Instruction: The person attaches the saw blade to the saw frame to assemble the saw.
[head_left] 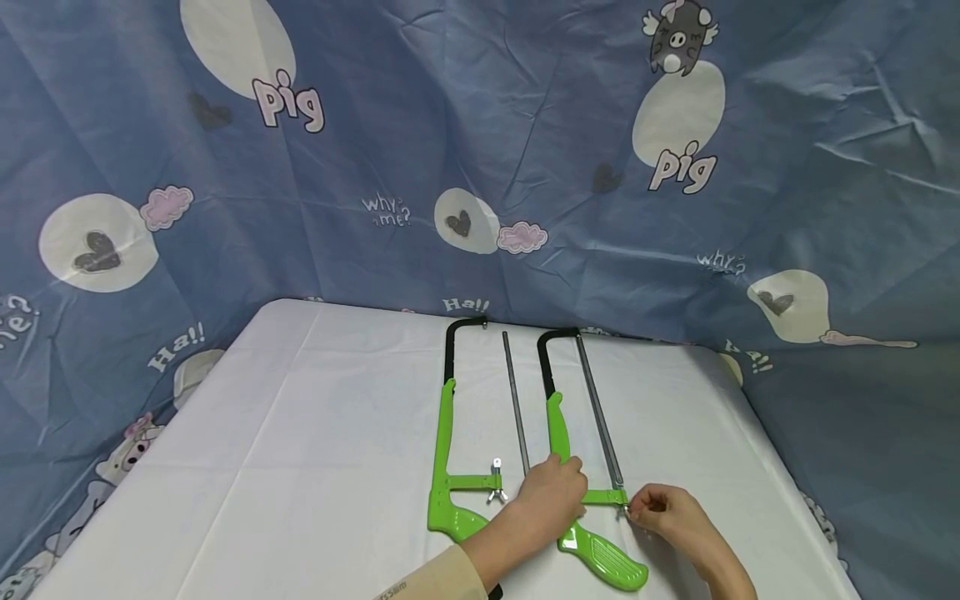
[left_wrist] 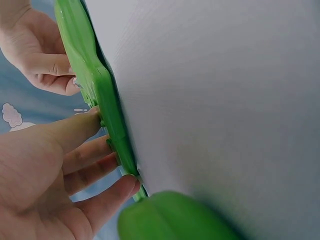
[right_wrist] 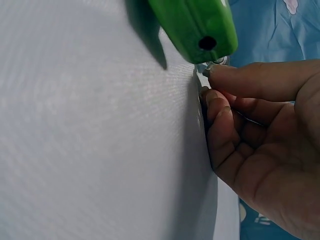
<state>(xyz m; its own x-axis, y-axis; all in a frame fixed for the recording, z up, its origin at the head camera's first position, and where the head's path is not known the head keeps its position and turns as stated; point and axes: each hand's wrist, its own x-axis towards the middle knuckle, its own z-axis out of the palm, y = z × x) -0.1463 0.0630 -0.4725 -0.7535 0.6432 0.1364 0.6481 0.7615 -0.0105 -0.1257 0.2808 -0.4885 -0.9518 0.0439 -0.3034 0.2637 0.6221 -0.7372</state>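
Two hacksaws with green handles and black front frames lie on the table. My left hand (head_left: 551,497) grips the frame of the right hacksaw (head_left: 611,564), thumb and fingers on its green part in the left wrist view. A grey blade (head_left: 597,400) runs along this saw from its black tip to the green lower arm. At that arm's end my right hand (head_left: 677,518) pinches the small metal wing nut (head_left: 626,511), mostly hidden by the fingertips. The left hacksaw (head_left: 442,450) carries no blade; its wing nut (head_left: 497,497) shows. My left forearm covers part of its handle.
A loose blade (head_left: 514,392) lies between the two saws, its near end behind my left hand. White cloth (head_left: 300,467) covers the table. Behind and beside it hangs a blue printed curtain (head_left: 390,150).
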